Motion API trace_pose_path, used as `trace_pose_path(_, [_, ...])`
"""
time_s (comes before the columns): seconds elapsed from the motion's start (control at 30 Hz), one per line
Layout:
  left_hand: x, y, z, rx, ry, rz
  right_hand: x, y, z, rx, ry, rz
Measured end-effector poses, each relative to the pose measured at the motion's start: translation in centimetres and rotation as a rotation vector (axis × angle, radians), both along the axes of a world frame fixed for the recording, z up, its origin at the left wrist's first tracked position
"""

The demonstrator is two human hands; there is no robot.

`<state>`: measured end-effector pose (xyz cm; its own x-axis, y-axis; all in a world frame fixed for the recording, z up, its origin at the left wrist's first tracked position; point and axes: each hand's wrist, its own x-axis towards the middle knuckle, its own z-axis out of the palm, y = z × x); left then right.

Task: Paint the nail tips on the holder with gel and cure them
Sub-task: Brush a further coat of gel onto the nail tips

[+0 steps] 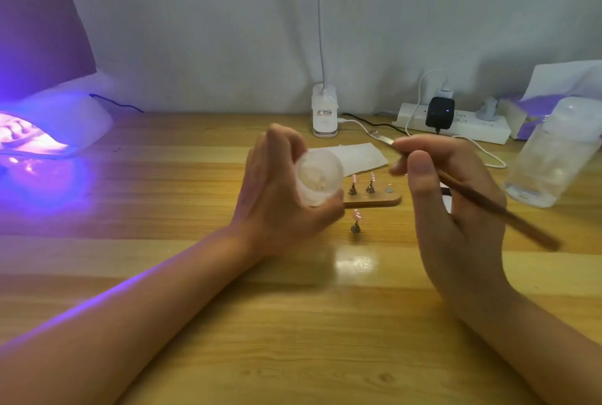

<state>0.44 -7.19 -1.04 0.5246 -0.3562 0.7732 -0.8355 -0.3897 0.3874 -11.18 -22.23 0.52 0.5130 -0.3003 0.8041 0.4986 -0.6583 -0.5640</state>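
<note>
Wooden oblong nail-tip holder (374,200) flat on light wood-grain counter (195,274), its left end hidden behind left hand. Two pink nail tips on small metal stands (372,176) upright on holder, side by side. Third pink tip on its own metal stand (357,216) off holder, standing on counter just in front of it. Small round metal spot (388,191) bare near holder's right end.

Left hand (280,196) raised in front of holder's left end, fingers + thumb curled round small translucent white round jar (321,176). Jar lidless, mouth tipped toward camera; contents pale, too blurred to tell.

Right hand (456,202) raised just right of holder, thumb + fingers pinching thin brown wooden-handled brush (488,206). Silver metal end pointing up-left, above holder's far side, apart from jar; bristles too blurred to make out. Handle end slanting down-right, away from holder.

White paper tissue (355,157) flat on counter just behind holder. White clip-base gooseneck lamp (324,111) further behind, by wall. White power strip (472,131) w/ black adapter (439,113) behind + right of holder. Clear plastic bottle (553,157) well right of holder. White dome curing lamp (65,121) well left of holder, lit violet, glow spilling onto counter + left forearm.
</note>
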Motion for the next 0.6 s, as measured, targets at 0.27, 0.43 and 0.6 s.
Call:
trace_pose_path(0.27, [-0.7,-0.1,0.1,0.108,-0.158,-0.128,0.0,1.1,-0.9,-0.093,0.012,0.122])
trace_pose_path(0.43, [-0.8,-0.2,0.1,0.155,-0.215,-0.177,0.3,1.0,-1.1,-0.133,0.058,0.082])
trace_pose_path(0.6, [-1.1,-0.2,0.2,0.156,-0.207,-0.180,0.5,0.8,-1.4,-0.161,0.099,0.052])
